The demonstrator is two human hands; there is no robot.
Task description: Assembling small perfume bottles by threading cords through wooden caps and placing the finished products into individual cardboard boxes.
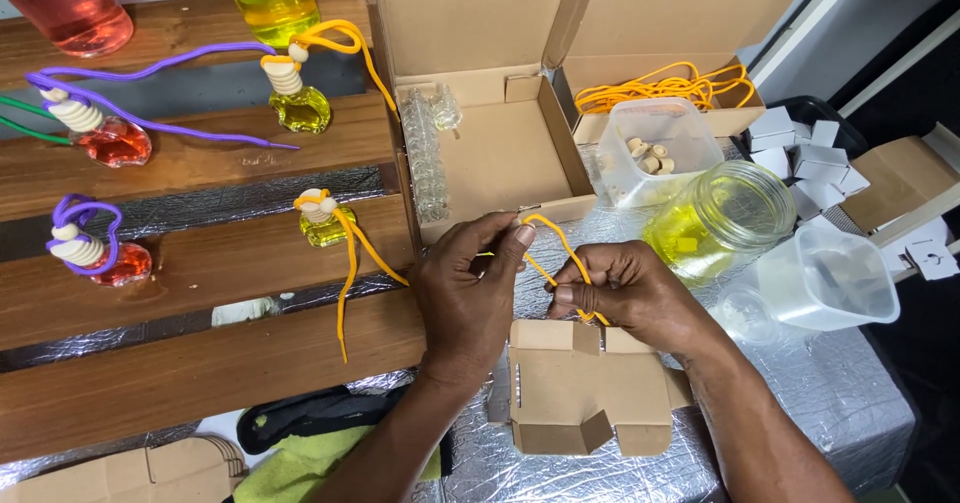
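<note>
My left hand (470, 283) pinches the top of a looped orange cord (556, 248) between thumb and fingertips. My right hand (625, 288) grips the lower part of the same cord, just right of the left hand. Both hands hover over a flat, unfolded small cardboard box (580, 388) lying on the silver foil table cover (840, 393). Whether a small bottle or cap hangs on the cord is hidden by my fingers.
An open cardboard box (500, 153) with small glass bottles lies behind my hands. Another box (665, 88) holds orange cords. A tub of wooden caps (655, 153), a jar of yellow liquid (715, 218) and a clear measuring jug (830, 278) stand right. Wooden shelves (200, 283) at left carry filled small bottles with cords.
</note>
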